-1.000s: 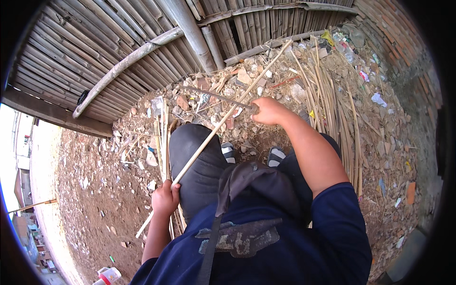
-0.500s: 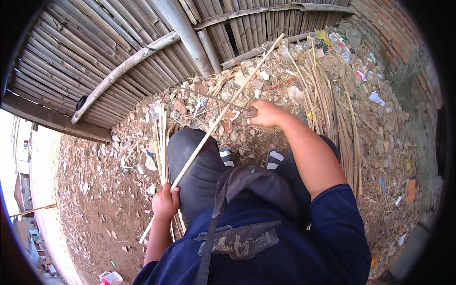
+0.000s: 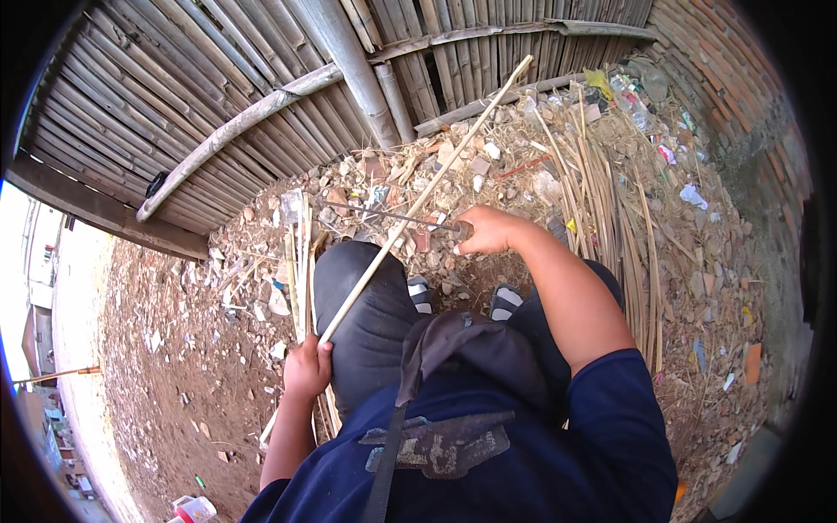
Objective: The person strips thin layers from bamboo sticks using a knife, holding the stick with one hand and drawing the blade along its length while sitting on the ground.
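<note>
A long pale bamboo strip slants from beside my left hip, over my left thigh, up toward the far side. My left hand is closed around its lower part, next to the thigh. In my right hand is the handle of a long, thin-bladed knife. Its blade points left and crosses the strip beyond my knees; whether the edge touches the strip I cannot tell. More bamboo strips lie along the outer side of my left leg.
A large bundle of bamboo strips lies to my right. Rubble and litter cover the dirt ground. A bamboo-slat wall stands ahead, a brick wall at the right. A white and red container sits at the lower left.
My right hand and the knife have come slightly nearer to me along the strip. The left hand keeps its grip on the strip. The whole view has shifted a little.
</note>
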Available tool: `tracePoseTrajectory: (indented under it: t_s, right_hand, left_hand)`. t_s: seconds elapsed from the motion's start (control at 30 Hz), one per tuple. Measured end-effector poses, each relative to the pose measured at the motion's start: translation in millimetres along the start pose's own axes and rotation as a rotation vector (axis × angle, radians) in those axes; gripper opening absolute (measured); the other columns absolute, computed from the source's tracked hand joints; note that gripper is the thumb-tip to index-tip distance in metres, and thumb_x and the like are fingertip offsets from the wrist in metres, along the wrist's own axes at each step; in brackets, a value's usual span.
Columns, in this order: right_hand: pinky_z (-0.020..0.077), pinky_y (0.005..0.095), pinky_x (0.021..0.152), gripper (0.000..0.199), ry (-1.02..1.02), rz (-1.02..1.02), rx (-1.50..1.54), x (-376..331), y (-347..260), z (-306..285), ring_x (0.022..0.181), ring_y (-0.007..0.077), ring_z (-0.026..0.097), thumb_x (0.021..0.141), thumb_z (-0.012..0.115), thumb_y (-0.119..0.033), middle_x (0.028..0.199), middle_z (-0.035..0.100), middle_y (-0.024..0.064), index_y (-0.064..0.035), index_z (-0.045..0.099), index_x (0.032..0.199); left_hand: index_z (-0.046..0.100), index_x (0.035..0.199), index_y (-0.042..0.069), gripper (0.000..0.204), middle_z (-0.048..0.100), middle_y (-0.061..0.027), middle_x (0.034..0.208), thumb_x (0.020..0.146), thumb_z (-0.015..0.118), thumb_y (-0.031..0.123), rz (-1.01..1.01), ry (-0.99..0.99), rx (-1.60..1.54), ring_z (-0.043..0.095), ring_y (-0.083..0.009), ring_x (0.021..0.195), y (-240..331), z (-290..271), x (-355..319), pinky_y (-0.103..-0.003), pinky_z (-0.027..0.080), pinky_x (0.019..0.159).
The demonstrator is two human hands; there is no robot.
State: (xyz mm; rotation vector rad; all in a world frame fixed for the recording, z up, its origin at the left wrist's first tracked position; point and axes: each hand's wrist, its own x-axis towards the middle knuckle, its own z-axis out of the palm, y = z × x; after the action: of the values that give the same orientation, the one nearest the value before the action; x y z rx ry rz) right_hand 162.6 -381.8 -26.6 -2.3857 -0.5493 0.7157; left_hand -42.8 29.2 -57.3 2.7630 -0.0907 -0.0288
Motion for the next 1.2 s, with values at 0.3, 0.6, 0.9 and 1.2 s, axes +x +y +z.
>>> tracePoseTrajectory:
  t_s: [0.3,0.6,0.9,1.2]
  right_hand:
    - [0.0538,0.0435,0.08,0.023,0.1,0.093,-0.022,-6,-11,-5,0.09,0.0347,0.069,0.08,0.072,-0.025,0.093,0.072,0.018,-0.0073,0.072,0.094]
    - [0.0522,0.0465,0.072,0.023,0.221,-0.01,-0.174,-7,-29,9,0.079,0.0342,0.069,0.081,0.073,-0.024,0.079,0.068,0.0168,-0.0042,0.067,0.09]
    - [0.0504,0.0402,0.07,0.024,0.662,0.084,0.027,-31,44,-23,0.073,0.028,0.066,0.084,0.077,-0.02,0.08,0.069,0.015,-0.0013,0.068,0.096]
    - [0.047,0.0327,0.073,0.019,0.745,0.219,0.14,-31,98,-58,0.074,0.0151,0.058,0.088,0.074,-0.012,0.081,0.065,0.0038,0.0012,0.064,0.097]
  left_hand:
    - [0.05,0.086,0.002,0.031,0.06,-0.0268,0.064,0.101,0.053,0.029,0.001,0.011,0.032,0.061,-0.0499,0.061,3,0,-1,-0.059,0.047,0.056]
    - [0.05,0.085,0.004,0.033,0.06,-0.0246,0.062,0.101,0.054,0.033,-0.035,0.038,0.054,0.061,-0.048,0.059,0,1,-6,-0.058,0.047,0.055]
    - [0.053,0.084,0.006,0.034,0.061,-0.0217,0.063,0.101,0.055,0.036,-0.212,0.164,0.055,0.063,-0.0455,0.061,-45,-5,-25,-0.056,0.049,0.054]
    - [0.059,0.096,0.006,0.046,0.069,-0.0233,0.081,0.102,0.046,0.05,-0.611,-0.03,0.005,0.067,-0.0454,0.08,-122,44,-117,-0.056,0.053,0.072]
